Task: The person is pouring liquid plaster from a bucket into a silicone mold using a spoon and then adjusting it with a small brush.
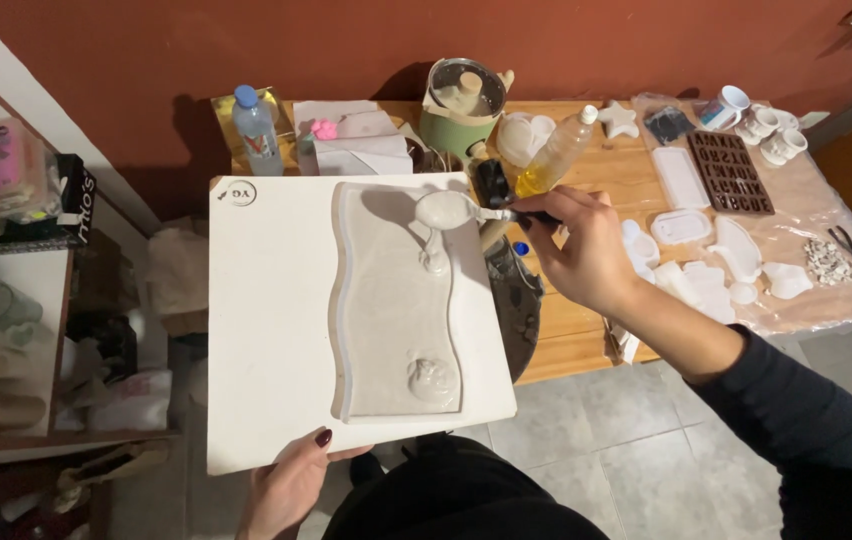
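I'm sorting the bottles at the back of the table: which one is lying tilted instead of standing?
The clear bottle of yellow liquid, leaning beside the green pot. The blue-capped water bottle at the left stands upright.

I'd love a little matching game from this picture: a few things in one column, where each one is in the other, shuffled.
Things:
1. spoon
2. water bottle
3. letter mould
4. white board

Places:
A. far right on the table
B. held at its near edge by the left hand
C. in the right hand, dripping white mix
D. by the wall, far left on the table

Pairs: 1-C, 2-D, 3-A, 4-B
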